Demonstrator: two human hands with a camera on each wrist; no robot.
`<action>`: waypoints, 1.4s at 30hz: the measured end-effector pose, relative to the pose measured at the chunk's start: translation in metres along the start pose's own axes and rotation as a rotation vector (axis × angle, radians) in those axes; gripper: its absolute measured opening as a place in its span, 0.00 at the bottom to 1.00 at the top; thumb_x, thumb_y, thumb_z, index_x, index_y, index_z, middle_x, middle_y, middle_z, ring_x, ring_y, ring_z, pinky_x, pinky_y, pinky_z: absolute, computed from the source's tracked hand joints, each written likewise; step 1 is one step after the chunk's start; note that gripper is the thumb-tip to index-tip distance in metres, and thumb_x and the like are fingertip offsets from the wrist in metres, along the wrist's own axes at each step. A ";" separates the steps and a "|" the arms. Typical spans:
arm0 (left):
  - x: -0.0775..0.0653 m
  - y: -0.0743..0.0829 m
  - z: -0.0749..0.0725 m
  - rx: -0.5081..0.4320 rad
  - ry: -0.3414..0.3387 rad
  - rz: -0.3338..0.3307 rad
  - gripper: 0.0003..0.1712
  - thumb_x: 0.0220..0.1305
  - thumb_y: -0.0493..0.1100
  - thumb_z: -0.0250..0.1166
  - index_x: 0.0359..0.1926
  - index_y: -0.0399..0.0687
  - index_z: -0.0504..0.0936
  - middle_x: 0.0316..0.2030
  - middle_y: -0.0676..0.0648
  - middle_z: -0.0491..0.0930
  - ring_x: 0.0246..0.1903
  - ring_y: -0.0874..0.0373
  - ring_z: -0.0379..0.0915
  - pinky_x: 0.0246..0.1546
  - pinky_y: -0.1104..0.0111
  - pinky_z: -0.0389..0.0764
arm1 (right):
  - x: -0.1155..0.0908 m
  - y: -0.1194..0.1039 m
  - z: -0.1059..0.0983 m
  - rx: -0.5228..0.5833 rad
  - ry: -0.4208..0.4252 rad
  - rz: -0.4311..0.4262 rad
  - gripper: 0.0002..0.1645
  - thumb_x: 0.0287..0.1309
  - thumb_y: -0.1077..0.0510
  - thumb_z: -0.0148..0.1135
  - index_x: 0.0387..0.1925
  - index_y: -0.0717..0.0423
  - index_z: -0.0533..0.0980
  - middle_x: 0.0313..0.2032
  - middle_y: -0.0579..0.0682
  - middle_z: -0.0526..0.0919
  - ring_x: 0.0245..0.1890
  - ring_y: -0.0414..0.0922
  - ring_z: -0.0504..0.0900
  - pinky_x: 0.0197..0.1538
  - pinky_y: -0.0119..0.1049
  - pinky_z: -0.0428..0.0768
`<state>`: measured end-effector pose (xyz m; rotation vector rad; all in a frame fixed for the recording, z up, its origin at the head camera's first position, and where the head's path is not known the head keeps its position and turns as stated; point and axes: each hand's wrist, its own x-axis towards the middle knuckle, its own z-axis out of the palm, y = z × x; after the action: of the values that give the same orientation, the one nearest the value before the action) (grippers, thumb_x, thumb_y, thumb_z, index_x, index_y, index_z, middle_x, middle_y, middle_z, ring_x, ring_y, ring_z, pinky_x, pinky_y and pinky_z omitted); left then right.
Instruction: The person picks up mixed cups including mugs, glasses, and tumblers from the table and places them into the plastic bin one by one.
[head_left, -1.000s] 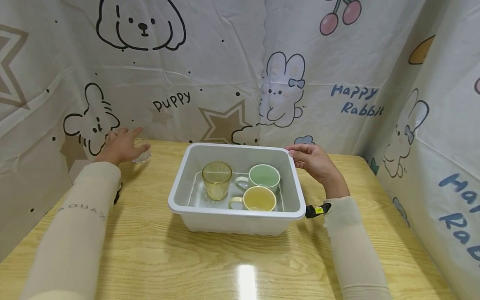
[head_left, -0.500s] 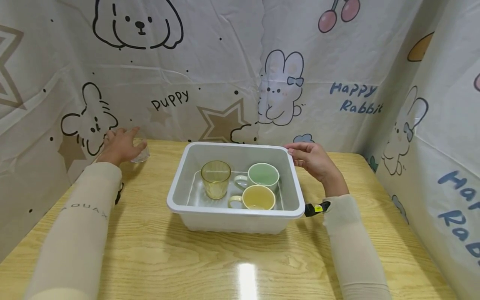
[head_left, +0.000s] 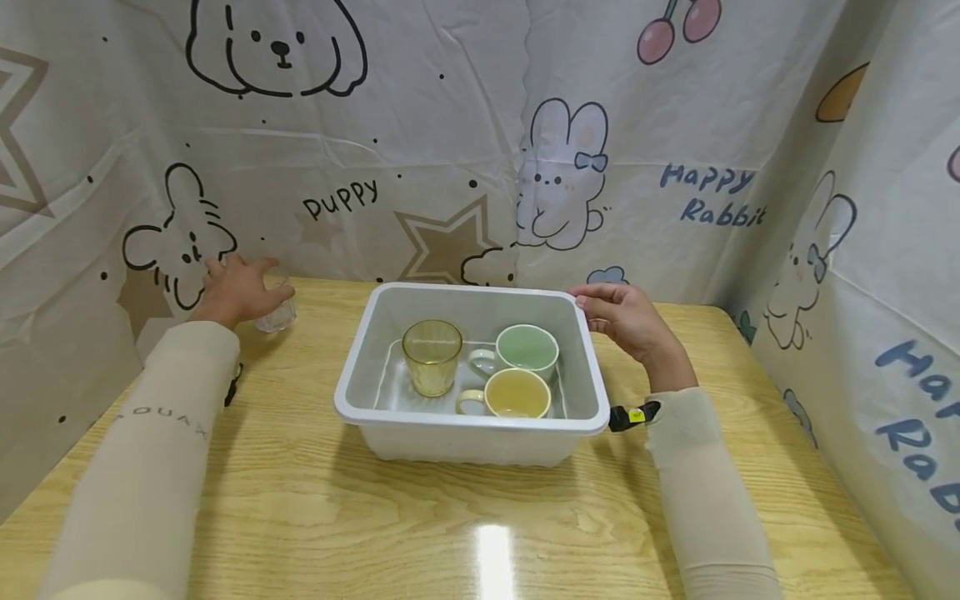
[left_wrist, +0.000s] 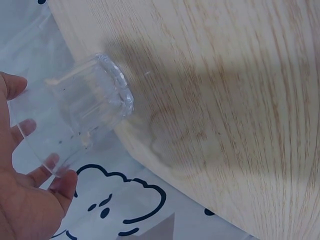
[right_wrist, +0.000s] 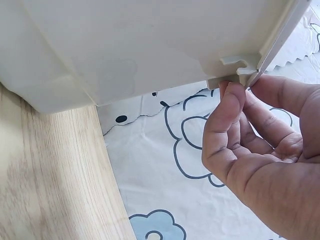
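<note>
My left hand (head_left: 234, 289) is at the far left of the table, its fingers spread round the upper part of a clear drinking glass (left_wrist: 82, 107). In the left wrist view the fingertips touch the glass near its rim, with the thick base pointing to the tabletop. Whether the base touches the table I cannot tell. My right hand (head_left: 628, 325) pinches the far right corner of the rim of a white plastic basin (head_left: 472, 425). Inside the basin stand an amber glass (head_left: 432, 358), a green mug (head_left: 527, 350) and a yellow mug (head_left: 517, 394), all upright.
The wooden table (head_left: 360, 533) carries the basin near its middle. A printed cloth (head_left: 450, 125) hangs behind the table and along both sides, close to the left hand.
The clear glass has shifted slightly toward me and left, together with my left hand. My right hand stays on the basin's corner. The view has tilted a little.
</note>
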<state>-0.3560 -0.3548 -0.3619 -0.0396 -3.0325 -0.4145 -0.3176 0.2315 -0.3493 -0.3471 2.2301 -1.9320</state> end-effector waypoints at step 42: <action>-0.006 0.032 -0.046 0.114 0.008 0.141 0.40 0.68 0.62 0.52 0.73 0.45 0.68 0.63 0.19 0.59 0.53 0.22 0.55 0.45 0.35 0.64 | 0.000 -0.001 0.001 0.011 0.005 0.010 0.20 0.72 0.59 0.62 0.58 0.69 0.77 0.45 0.47 0.86 0.41 0.44 0.82 0.47 0.34 0.83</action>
<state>-0.3454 -0.3359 -0.3101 -0.2419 -3.0143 -0.2292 -0.3168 0.2308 -0.3486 -0.3303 2.2193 -1.9410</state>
